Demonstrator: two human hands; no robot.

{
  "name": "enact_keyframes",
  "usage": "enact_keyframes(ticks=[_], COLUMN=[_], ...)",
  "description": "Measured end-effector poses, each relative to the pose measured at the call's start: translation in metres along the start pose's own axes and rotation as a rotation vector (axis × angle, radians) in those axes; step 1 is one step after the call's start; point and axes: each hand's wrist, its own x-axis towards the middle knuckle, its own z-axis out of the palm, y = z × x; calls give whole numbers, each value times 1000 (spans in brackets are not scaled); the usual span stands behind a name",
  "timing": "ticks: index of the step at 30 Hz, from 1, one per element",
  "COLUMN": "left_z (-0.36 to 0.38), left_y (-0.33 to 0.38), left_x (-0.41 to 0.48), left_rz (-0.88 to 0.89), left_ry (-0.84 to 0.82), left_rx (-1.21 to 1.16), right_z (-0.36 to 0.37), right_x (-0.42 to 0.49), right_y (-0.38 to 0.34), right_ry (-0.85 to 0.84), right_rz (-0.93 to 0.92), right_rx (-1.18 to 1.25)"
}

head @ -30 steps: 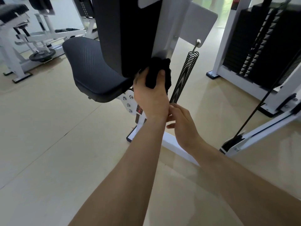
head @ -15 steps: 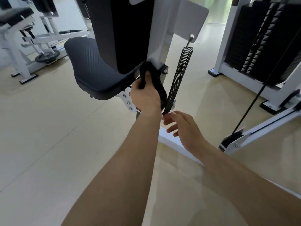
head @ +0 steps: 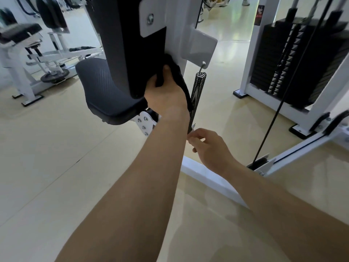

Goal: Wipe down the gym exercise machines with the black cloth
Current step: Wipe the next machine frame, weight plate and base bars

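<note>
My left hand (head: 166, 95) grips the black cloth (head: 180, 80) and presses it against the lower rear edge of the machine's black back pad (head: 128, 44), where the pad meets the white upright frame (head: 177, 25). A strip of cloth hangs down past my wrist. The black padded seat (head: 105, 91) juts out to the left below the pad. My right hand (head: 209, 148) is lower and to the right, its fingers curled at the bottom end of the black coil spring (head: 198, 89) that hangs from a hook on the frame.
A white base bar (head: 207, 178) runs across the beige floor under my arms. A black weight stack (head: 294, 59) in a white frame stands at the right, with a black cable (head: 283, 99) slanting down in front. Another white machine (head: 22, 59) stands at the far left.
My left hand slid the cloth down the frame and back up to the pad's lower rear edge. My right hand stayed at the spring's bottom end and its fingers curled more.
</note>
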Motion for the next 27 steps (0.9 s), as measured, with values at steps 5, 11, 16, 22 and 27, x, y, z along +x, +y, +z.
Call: enact_keyframes(ticks=[5,11,16,22,27], left_z=[2,-11,-25,-27,-27], left_y=[-7,-28,-49,-65,-75], left_x=[4,13,21,35,49], left_rz=[-121,-79,108,129,92], left_ry=[-36,-60,-97,-149,-178], left_rx=[1,32,202,227,197], right_z=[0,6,17,32,43], right_x=[-10,-6,-2,1,8], right_y=[11,15,16,23,27], right_ry=[-30,-50,-75,-109,-112], right_rz=[30,-45,-60,-45,-23], right_rx=[-39,-138,-175,-193,-206])
